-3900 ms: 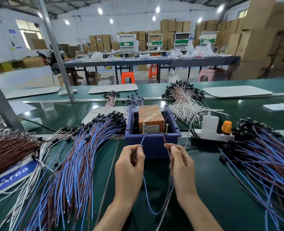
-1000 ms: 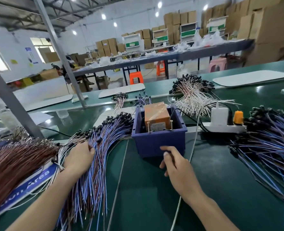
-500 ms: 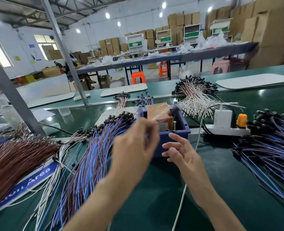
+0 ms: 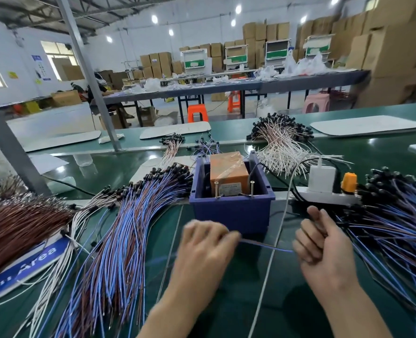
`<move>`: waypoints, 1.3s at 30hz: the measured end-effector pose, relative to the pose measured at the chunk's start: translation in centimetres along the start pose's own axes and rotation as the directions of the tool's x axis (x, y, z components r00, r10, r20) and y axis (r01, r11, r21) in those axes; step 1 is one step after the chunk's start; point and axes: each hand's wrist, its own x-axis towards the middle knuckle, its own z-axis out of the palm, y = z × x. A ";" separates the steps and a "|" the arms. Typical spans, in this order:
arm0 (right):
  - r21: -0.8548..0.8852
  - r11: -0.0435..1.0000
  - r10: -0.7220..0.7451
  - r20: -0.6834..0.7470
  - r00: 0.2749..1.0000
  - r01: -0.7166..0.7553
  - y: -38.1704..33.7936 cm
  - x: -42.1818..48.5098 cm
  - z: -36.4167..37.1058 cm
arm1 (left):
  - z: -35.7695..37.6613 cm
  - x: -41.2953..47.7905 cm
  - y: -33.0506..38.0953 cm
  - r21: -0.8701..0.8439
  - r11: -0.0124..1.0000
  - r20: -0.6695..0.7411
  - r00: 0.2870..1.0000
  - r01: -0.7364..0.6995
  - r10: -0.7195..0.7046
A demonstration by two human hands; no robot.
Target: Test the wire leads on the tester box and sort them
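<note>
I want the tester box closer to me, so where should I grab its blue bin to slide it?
Probably take the blue bin by its left and right side walls, coming down from above. Two upright metal posts stand just inside its front wall, and a black cable drops in over the right wall's far end, so grip the plain walls nearer you.

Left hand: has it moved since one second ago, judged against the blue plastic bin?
Yes. The left hand left the blue-and-brown wire pile and went right; it now sits before the blue plastic bin, pinching a thin blue wire.
</note>
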 end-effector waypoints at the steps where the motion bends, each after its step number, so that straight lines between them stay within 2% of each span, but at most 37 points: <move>1: -0.003 1.000 -0.002 -0.016 1.000 0.002 -0.1 0.1 -0.3 | -0.4 0.0 -1.2 0.061 0.993 -0.050 0.994 0.101 -0.098; 4: -0.055 0.998 0.023 -0.026 0.999 -0.025 0.3 0.3 -0.4 | -1.7 0.2 -4.2 0.101 0.936 -0.192 0.929 0.338 -0.315; 6: -0.125 0.990 0.071 0.003 0.997 -0.070 1.1 0.2 -0.1 | -2.2 0.1 -4.8 -0.052 0.896 -0.192 0.876 0.442 -0.443; 8: -0.223 0.967 0.133 0.043 0.990 -0.120 2.0 0.1 0.3 | -2.2 0.0 -4.3 -0.257 0.782 -0.083 0.793 0.568 -0.603; 9: -0.279 0.950 0.161 0.057 0.985 -0.139 2.5 0.0 0.4 | -1.9 -0.2 -3.8 -0.292 0.732 0.001 0.766 0.616 -0.643; 12: -0.421 0.894 0.193 0.048 0.980 -0.155 3.6 -0.1 0.5 | -0.5 -0.8 -2.8 -0.101 0.727 0.276 0.721 0.679 -0.635; 14: -0.466 0.872 0.178 0.018 0.984 -0.150 3.9 0.0 0.4 | -0.4 -0.8 -2.3 0.018 0.755 0.416 0.682 0.655 -0.601; 16: -0.469 0.871 0.168 0.001 0.986 -0.148 3.9 0.0 0.4 | -0.7 -0.7 -1.5 -0.109 0.785 0.510 0.712 0.610 -0.482; 18: -0.423 0.895 0.156 0.005 0.988 -0.139 3.9 0.0 0.5 | -1.4 -0.7 -0.1 -0.316 0.815 0.559 0.790 0.485 -0.253; 19: -0.378 0.916 0.148 0.011 0.989 -0.132 3.8 -0.1 0.6 | -1.5 -0.8 0.8 -0.378 0.830 0.576 0.806 0.410 -0.136; 21: -0.254 0.961 0.127 0.042 0.991 -0.112 3.5 -0.2 0.7 | -1.2 -1.0 2.4 -0.396 0.877 0.603 0.798 0.272 0.025; 22: -0.192 0.976 0.115 0.064 0.991 -0.101 3.2 -0.3 0.7 | -0.9 -1.0 3.1 -0.362 0.907 0.607 0.792 0.213 0.056; 26: -0.021 0.992 0.128 0.134 0.983 -0.127 2.6 -0.5 1.0 | -0.3 -0.7 3.7 -0.217 0.966 0.580 0.814 0.138 0.014; 27: 0.002 0.990 0.143 0.143 0.979 -0.144 2.6 -0.5 1.0 | -0.3 -0.6 3.5 -0.187 0.974 0.543 0.840 0.129 -0.007; 29: 0.018 0.985 0.164 0.147 0.975 -0.169 2.4 -0.6 1.0 | -0.3 -0.9 2.9 -0.179 0.977 0.365 0.930 0.113 -0.041; 31: 0.025 0.983 0.174 0.143 0.974 -0.180 2.3 -0.6 1.0 | -1.1 -0.7 2.3 -0.231 0.958 0.228 0.966 0.173 -0.120; 36: -0.001 0.986 0.167 0.106 0.980 -0.168 2.1 -0.5 0.9 | -1.7 0.1 1.2 -0.406 0.843 0.055 0.930 0.352 -0.362; 39: -0.062 0.983 0.176 0.076 0.981 -0.172 2.3 -0.3 0.7 | -1.9 0.2 1.3 -0.660 0.630 0.088 0.875 0.410 -0.477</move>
